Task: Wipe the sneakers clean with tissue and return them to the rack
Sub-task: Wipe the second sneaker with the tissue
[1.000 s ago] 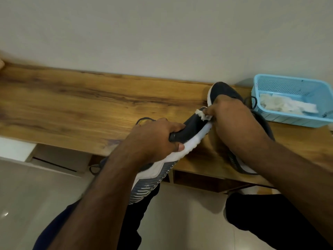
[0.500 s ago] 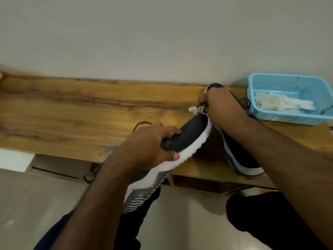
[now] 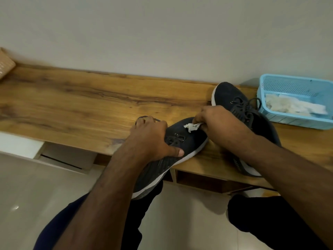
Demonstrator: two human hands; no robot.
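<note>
My left hand [image 3: 153,139] grips a dark grey sneaker [image 3: 187,139] with a white sole across its laces, holding it tilted over the front edge of the wooden rack top [image 3: 81,109]. My right hand [image 3: 221,123] pinches a crumpled white tissue [image 3: 191,126] against the toe of that sneaker. The second dark sneaker [image 3: 232,100] lies on the rack top just behind my right hand, toe toward the wall, partly hidden by my right forearm.
A light blue plastic basket [image 3: 288,85] holding used white tissues stands on the rack top at the far right. A woven basket corner [image 3: 5,64] shows at the far left. Open rack compartments [image 3: 198,181] lie below; tiled floor beneath, my knees in front.
The held sneaker has turned from sole-side up to upper facing me. My right hand moved the tissue from the sole's toe edge onto the fabric toe.
</note>
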